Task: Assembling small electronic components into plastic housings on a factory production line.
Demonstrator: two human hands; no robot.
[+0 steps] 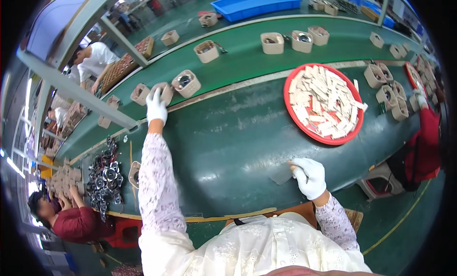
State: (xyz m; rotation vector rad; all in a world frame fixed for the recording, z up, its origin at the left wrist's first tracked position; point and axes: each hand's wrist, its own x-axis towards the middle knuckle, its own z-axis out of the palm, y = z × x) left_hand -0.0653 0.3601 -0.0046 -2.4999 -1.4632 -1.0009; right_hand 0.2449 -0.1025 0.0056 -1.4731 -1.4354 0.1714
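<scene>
nearest the camera, the right hand [309, 177] in a white glove rests low on the dark green tabletop [228, 142]; its grip is curled, fingers pressed against a small clear plastic bag [282, 174] that lies flat on the tabletop just left of the glove. whether the fingers pinch the bag's edge or only touch it cannot be told. the right forearm, in a pale lace sleeve, is bent close to the body.

the left hand [156, 106], also white-gloved, is stretched far forward on a straight arm. its grip is partly closed, fingertips touching the near side of a small beige cardboard box [163, 92] standing at the edge of the lighter green conveyor belt [247, 57]. another small beige box holding a round dark metal part [186, 83] stands just right of it, and more such boxes are spread along the belt.

to the right, well apart from both hands, a round red tray [291, 81] piled with pale rectangular pieces sits on the tabletop. at the left end lies a heap of dark round metal parts [104, 178], near a person in a dark red top [78, 223].
</scene>
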